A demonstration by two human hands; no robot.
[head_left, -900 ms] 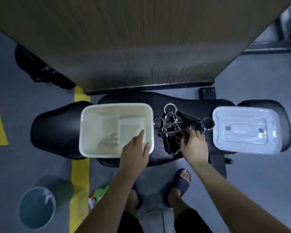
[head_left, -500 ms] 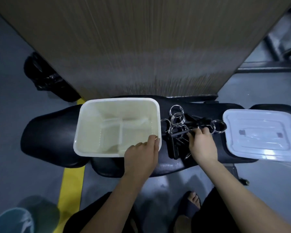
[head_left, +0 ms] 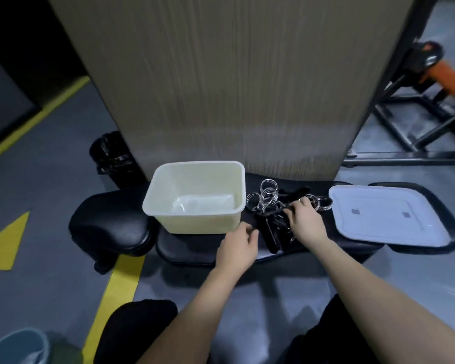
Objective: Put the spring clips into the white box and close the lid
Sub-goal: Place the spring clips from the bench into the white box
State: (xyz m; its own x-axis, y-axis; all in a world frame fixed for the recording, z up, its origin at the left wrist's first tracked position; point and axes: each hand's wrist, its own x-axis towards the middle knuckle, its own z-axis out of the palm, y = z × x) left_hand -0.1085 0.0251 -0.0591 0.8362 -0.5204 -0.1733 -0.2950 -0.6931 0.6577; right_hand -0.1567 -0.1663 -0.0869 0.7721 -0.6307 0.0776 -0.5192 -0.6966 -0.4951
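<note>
**Now both hands at the clip pile**

Right hand (head_left: 306, 223) rests curled on the spring clips (head_left: 269, 206), seemingly pinching one, though blur hides the grip. Left hand (head_left: 238, 244), loosely curled and holding nothing, has left the rim of the white box (head_left: 195, 222) and sits near the pile's left edge. Lid (head_left: 384, 215) lies right of the clips on the black bench (head_left: 111, 224). No writing is legible.
</note>
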